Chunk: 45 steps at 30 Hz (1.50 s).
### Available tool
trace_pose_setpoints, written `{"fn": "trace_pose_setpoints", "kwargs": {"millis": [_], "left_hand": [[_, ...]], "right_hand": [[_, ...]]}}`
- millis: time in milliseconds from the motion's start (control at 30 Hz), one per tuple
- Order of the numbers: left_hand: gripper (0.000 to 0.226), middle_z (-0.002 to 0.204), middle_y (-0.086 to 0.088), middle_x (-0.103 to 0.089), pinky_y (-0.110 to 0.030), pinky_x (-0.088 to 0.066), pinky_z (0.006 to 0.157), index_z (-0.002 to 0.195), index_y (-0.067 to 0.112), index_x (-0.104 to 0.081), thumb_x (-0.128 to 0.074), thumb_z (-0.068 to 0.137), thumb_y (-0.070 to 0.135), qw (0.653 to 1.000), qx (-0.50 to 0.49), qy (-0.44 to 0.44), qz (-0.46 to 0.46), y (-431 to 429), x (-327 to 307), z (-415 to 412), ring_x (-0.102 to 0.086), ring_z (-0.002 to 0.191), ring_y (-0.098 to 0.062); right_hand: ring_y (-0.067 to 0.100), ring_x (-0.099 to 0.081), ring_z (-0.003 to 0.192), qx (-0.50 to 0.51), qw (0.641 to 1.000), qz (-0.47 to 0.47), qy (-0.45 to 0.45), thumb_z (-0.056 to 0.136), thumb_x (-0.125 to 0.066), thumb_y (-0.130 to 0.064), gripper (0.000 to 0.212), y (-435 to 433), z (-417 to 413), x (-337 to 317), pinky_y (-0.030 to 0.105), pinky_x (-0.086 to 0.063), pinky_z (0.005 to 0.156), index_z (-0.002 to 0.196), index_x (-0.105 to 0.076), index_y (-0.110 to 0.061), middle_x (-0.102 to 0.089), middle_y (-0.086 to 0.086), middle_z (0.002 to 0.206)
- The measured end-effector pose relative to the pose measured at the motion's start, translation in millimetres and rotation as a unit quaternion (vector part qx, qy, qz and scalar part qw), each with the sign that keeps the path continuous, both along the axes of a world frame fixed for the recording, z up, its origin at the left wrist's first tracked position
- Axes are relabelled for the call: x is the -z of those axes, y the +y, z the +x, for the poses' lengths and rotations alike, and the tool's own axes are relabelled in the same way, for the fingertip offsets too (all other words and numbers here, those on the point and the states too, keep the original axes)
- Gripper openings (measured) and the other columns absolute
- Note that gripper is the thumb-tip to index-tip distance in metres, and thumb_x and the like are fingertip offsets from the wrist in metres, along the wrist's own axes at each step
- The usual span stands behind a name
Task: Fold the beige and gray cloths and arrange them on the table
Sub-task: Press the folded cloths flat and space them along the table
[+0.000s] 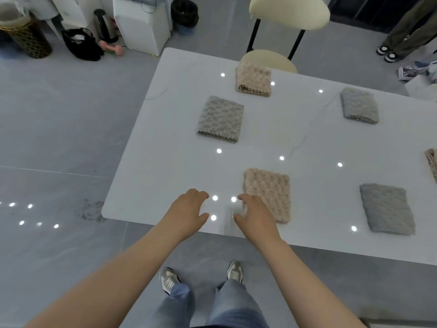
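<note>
Several folded cloths lie spread on the white table. A beige cloth lies near the front edge, a gray cloth to its right. Farther back lie a gray cloth, a beige cloth and another gray cloth. A beige cloth is cut off at the right edge. My left hand hovers over the table's front left part with loosely spread fingers, holding nothing. My right hand is next to it, fingers relaxed, covering the near beige cloth's left edge.
A cream chair stands at the table's far side. A white cabinet, black bag, bins and a pink dumbbell sit on the floor at back left. Another person's legs stand at back right.
</note>
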State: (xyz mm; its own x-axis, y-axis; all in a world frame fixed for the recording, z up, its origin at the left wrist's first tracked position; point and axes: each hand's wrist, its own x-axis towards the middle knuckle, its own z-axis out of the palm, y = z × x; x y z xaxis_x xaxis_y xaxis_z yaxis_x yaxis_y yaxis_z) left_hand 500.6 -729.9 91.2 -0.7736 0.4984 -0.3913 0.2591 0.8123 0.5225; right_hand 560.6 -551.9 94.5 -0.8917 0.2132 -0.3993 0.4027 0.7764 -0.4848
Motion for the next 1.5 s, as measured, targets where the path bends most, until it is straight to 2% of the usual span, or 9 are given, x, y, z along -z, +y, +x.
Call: {"fn": "trace_pose_setpoints", "kwargs": {"millis": [433,633,767,1000,1167,1267,1367,1500], "left_hand": [[0.048,0.137,-0.003,-0.043,-0.029,-0.038,0.101,0.139,0.018,-0.038,-0.05,0.093,0.028,0.999,0.034,0.002,-0.037,-71.1,-14.3,-74.2,-0.046,0.121,-0.021],[0.042,0.129,-0.006,-0.048,-0.033,-0.042,0.096,0.133,0.015,-0.043,-0.05,0.093,0.026,0.995,0.049,-0.001,-0.09,-88.2,-16.2,-121.5,-0.05,0.114,-0.023],[0.041,0.127,-0.006,-0.048,-0.034,-0.043,0.094,0.132,0.015,-0.044,-0.05,0.093,0.026,0.994,0.056,0.0,-0.093,-97.4,-15.4,-144.1,-0.05,0.112,-0.023],[0.039,0.126,-0.005,-0.048,-0.036,-0.045,0.093,0.13,0.015,-0.045,-0.05,0.093,0.025,0.989,0.119,-0.004,-0.087,-125.7,-14.2,-177.1,-0.05,0.111,-0.023],[0.04,0.129,-0.004,-0.047,-0.034,-0.042,0.096,0.132,0.015,-0.044,-0.049,0.094,0.025,0.979,0.184,-0.001,-0.083,-178.1,-15.9,-210.2,-0.048,0.116,-0.023],[0.036,0.126,-0.005,-0.05,-0.035,-0.041,0.097,0.126,0.011,-0.049,-0.05,0.091,0.022,0.975,0.212,0.002,-0.07,-213.1,-14.5,-231.1,-0.049,0.115,-0.023],[0.039,0.126,-0.006,-0.05,-0.031,-0.04,0.096,0.13,0.016,-0.047,-0.049,0.092,0.023,0.966,0.25,0.005,-0.062,-238.5,-16.5,-242.8,-0.05,0.114,-0.023],[0.045,0.132,-0.007,-0.047,-0.033,-0.038,0.1,0.138,0.018,-0.04,-0.047,0.093,0.024,0.948,0.308,0.009,-0.078,-251.7,-17.9,-254.5,-0.046,0.119,-0.025]], "right_hand": [[0.018,-0.052,0.118,0.007,1.0,0.015,-0.018,0.091,-0.056,-0.022,0.048,-68.2,-62.2,3.5,0.028,-0.044,0.094,0.137,-0.045,-0.02,-0.053,0.001,0.132],[0.017,-0.053,0.119,-0.03,0.998,0.021,-0.049,0.092,-0.055,-0.022,0.048,-84.2,-104.5,9.1,0.025,-0.042,0.093,0.139,-0.044,-0.02,-0.052,0.002,0.133],[0.017,-0.055,0.116,-0.03,0.998,0.027,-0.057,0.092,-0.054,-0.022,0.044,-92.5,-124.4,8.4,0.024,-0.043,0.091,0.135,-0.049,-0.02,-0.053,0.001,0.131],[0.014,-0.055,0.111,0.04,0.997,0.025,-0.066,0.093,-0.053,-0.023,0.036,-131.4,-138.1,7.2,0.021,-0.041,0.089,0.13,-0.054,-0.023,-0.055,-0.001,0.126],[0.014,-0.055,0.112,0.115,0.99,0.013,-0.079,0.094,-0.052,-0.025,0.036,-196.8,-146.3,6.7,0.02,-0.041,0.087,0.13,-0.053,-0.024,-0.054,-0.002,0.127],[0.013,-0.055,0.109,0.142,0.987,0.008,-0.073,0.095,-0.052,-0.026,0.036,-240.5,-152.6,7.9,0.017,-0.038,0.084,0.131,-0.052,-0.023,-0.054,-0.003,0.126],[0.014,-0.054,0.11,0.163,0.983,0.016,-0.077,0.095,-0.051,-0.027,0.037,-270.8,-156.5,6.9,0.018,-0.039,0.086,0.131,-0.051,-0.023,-0.055,-0.003,0.126],[0.015,-0.054,0.113,0.193,0.977,0.025,-0.088,0.095,-0.052,-0.027,0.037,-291.0,-157.8,3.5,0.023,-0.043,0.093,0.131,-0.051,-0.024,-0.056,-0.002,0.126]]}}
